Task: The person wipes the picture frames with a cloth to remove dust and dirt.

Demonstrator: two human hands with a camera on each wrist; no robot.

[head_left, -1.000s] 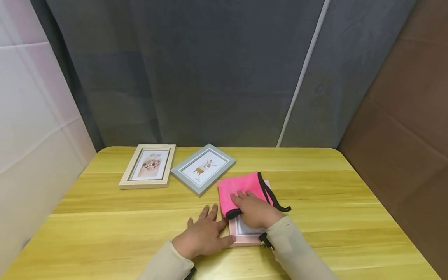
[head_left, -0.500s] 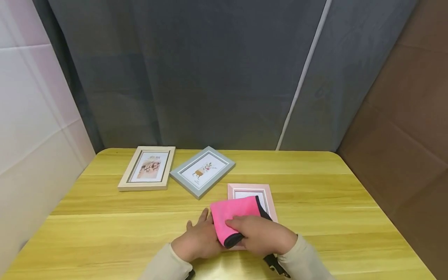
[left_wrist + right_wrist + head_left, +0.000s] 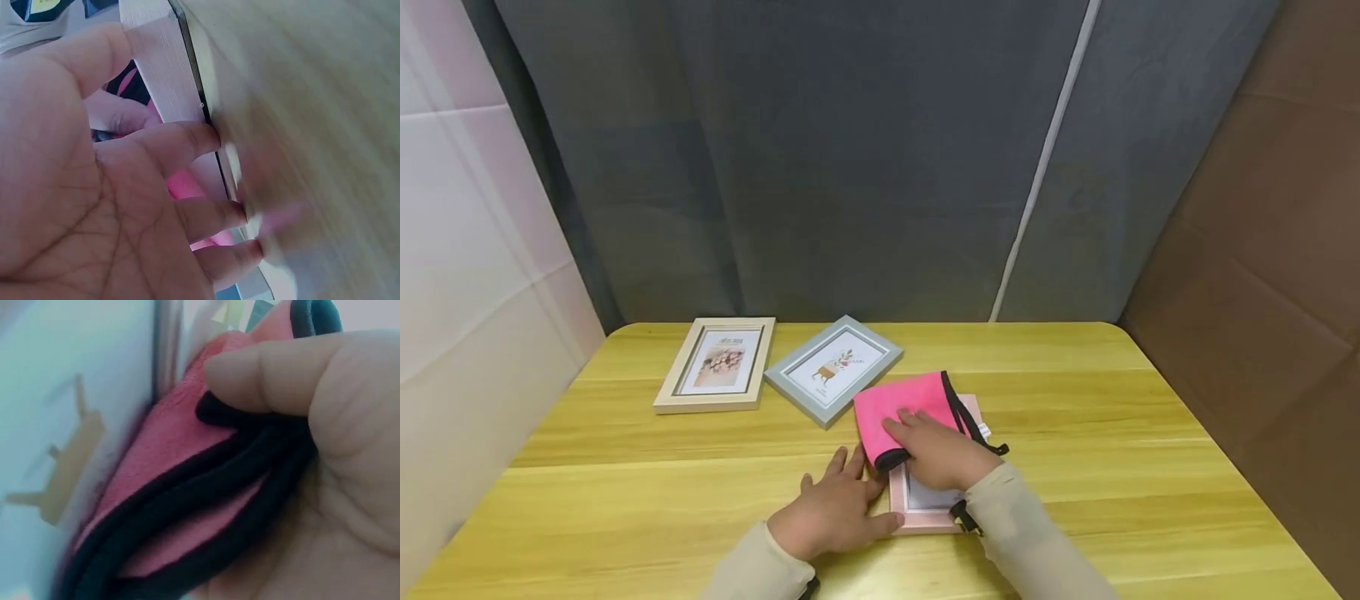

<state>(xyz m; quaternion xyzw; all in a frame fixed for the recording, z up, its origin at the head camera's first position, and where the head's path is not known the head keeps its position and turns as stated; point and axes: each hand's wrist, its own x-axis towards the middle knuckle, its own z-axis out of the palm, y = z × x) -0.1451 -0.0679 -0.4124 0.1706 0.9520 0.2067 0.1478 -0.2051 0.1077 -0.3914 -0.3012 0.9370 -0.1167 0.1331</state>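
My right hand point(image 3: 942, 452) holds a folded pink cloth point(image 3: 891, 410) with black edging against a pink picture frame point(image 3: 917, 523) lying flat on the table. In the right wrist view, the thumb pinches the cloth point(image 3: 169, 444) beside the frame's printed picture point(image 3: 69, 469). The cloth covers the far part of the frame, and the near end shows below the hand. My left hand point(image 3: 829, 512) rests at the frame's left side, fingers spread, thumb on its near corner. In the left wrist view, its fingertips touch the tabletop along the frame's side edge point(image 3: 165, 69).
A cream picture frame point(image 3: 688, 390) lies at the back left of the wooden table point(image 3: 625, 500). Beside it, a grey-blue frame point(image 3: 797, 392) lies at an angle, close to the cloth's far left corner. A dark curtain point(image 3: 850, 167) hangs behind the table.
The right hand drew the cloth toward the near end of the pink frame, then slid it back to the far end. The left hand stays by the frame's left side.
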